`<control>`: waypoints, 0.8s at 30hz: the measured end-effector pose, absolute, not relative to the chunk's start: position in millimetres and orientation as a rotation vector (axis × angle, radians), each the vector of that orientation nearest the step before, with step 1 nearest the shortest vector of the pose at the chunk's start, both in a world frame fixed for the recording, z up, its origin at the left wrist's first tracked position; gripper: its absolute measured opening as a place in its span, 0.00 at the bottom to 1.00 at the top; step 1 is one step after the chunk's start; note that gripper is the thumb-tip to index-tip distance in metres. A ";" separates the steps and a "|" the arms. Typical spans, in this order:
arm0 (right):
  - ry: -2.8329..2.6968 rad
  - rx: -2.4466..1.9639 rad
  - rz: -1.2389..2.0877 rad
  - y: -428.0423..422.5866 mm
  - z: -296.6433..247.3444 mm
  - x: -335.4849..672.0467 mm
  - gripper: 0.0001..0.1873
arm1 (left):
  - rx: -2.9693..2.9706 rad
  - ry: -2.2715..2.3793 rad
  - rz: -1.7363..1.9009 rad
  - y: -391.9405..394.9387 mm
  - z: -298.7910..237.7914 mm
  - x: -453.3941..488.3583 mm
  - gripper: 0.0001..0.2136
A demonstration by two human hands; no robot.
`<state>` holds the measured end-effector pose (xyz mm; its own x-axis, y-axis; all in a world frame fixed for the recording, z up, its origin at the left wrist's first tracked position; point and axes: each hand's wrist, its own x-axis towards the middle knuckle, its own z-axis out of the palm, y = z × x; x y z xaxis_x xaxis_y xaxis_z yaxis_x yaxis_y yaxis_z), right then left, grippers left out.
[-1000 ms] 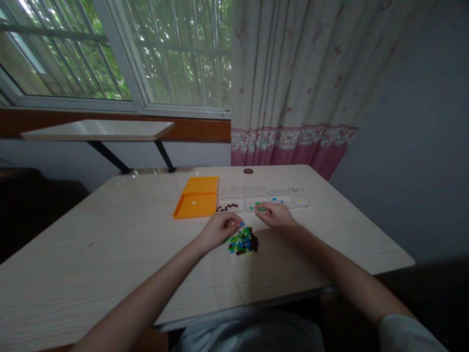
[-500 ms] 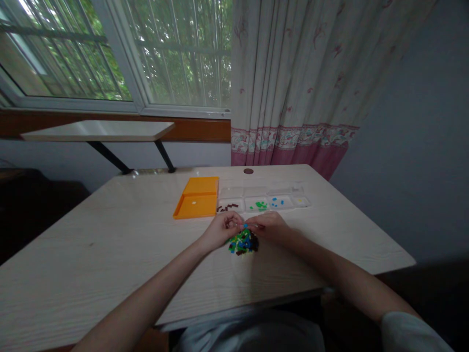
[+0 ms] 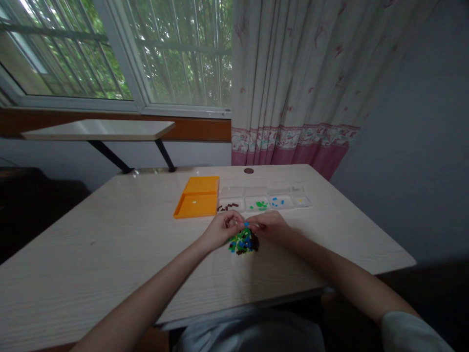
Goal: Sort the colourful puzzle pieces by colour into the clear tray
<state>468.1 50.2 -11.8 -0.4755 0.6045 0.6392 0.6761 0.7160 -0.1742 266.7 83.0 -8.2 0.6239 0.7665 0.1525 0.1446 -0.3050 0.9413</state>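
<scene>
Over the near middle of the table, a small blue plastic piece [image 3: 246, 224] sits between the fingertips of both hands. My left hand [image 3: 223, 230] is closed in a pinch at its left side, and my right hand [image 3: 271, 226] pinches from the right. Something dark shows by the right fingers, too small to make out. Just below the fingertips lies a heap of tiny green, blue, brown and yellow pieces [image 3: 243, 243]; the hands cover its far edge.
Beyond the hands, a clear compartment tray [image 3: 245, 205] holds brown pieces [image 3: 230, 207], green pieces [image 3: 261, 205], blue pieces [image 3: 277, 201] and a yellow bit [image 3: 300, 200]. An open orange case [image 3: 200, 208] stands left of it. A raised shelf [image 3: 106, 128] is at the back left.
The blue piece between the fingertips has shifted and turned slightly. Both hands stay almost where they were above the heap.
</scene>
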 end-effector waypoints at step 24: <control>-1.881 -1.055 -0.345 51.9 8.5 494.9 0.10 | 2.779 0.886 0.157 88.3 27.0 227.2 0.07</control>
